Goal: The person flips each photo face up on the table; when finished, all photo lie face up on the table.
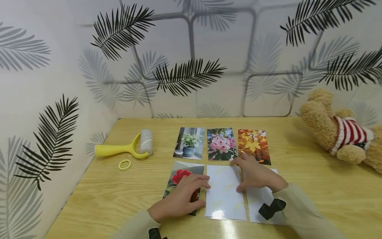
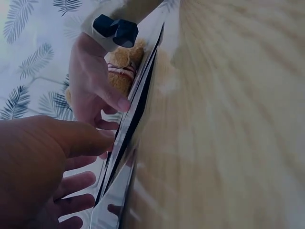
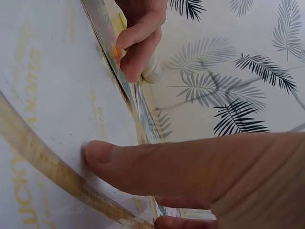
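Note:
In the head view, a face-down photo [image 1: 225, 196], white with faint yellow print, lies in the middle of the front row. My left hand [image 1: 182, 197] hovers over the red flower photo [image 1: 180, 176], its fingertips at the white photo's left edge. On the other side my right hand [image 1: 258, 174] spreads its fingers, the thumb on the white photo's right edge. Another face-down photo [image 1: 261, 199] lies partly under my right forearm. In the right wrist view the thumb [image 3: 138, 162] rests on the printed white back [image 3: 62, 86]. Neither hand visibly pinches anything.
Behind lie a potted plant photo [image 1: 189, 144], a pink flower photo [image 1: 222, 144] and an autumn leaf photo [image 1: 253, 141]. A yellow-handled lint roller [image 1: 119, 149] and a yellow ring [image 1: 124, 165] lie left. A teddy bear [image 1: 343, 132] lies at the right, by the wall.

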Available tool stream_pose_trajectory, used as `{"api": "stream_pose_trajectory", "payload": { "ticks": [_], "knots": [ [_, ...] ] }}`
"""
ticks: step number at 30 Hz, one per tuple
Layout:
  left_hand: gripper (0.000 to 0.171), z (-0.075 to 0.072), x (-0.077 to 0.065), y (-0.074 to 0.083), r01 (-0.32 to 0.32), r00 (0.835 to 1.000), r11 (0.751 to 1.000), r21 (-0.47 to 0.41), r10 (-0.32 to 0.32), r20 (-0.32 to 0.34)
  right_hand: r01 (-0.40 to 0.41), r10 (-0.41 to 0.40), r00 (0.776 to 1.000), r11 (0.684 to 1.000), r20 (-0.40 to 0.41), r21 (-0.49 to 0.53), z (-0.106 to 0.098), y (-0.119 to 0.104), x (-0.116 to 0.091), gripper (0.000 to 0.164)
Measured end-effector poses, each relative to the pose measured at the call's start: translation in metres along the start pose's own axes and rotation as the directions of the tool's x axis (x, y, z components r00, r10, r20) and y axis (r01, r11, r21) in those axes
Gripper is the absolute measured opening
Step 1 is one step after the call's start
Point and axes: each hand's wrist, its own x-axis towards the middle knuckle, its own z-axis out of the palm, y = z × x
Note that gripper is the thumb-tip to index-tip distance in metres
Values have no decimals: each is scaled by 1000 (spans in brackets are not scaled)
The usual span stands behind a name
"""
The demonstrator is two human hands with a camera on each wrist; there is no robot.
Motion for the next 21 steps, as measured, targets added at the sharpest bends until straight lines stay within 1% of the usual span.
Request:
{"api": "stream_pose_trajectory", "payload": {
  "ticks": [4,6,9,13,17,21],
  "knots": [
    [33,3,9,3,-27,997,998,49,24,68,20,-21,1000,1000,-13,-4,1,1,1,72],
    [33,4,11,4,-33,994,998,59,27,103,27,-27,999,1000,-17,-1,2,2,2,72],
    [33,5,14,5,-38,991,997,63,29,134,32,-32,999,999,-21,13,4,5,4,71],
    [34,5,14,5,-37,990,998,50,30,136,76,-74,997,996,-39,43,5,8,5,71],
    [35,6,14,3,-48,991,998,40,42,125,149,-143,987,986,-71,82,3,10,4,68],
    [36,7,14,0,-52,992,998,43,47,114,164,-152,986,965,-74,207,-2,12,5,66]
  ]
}}
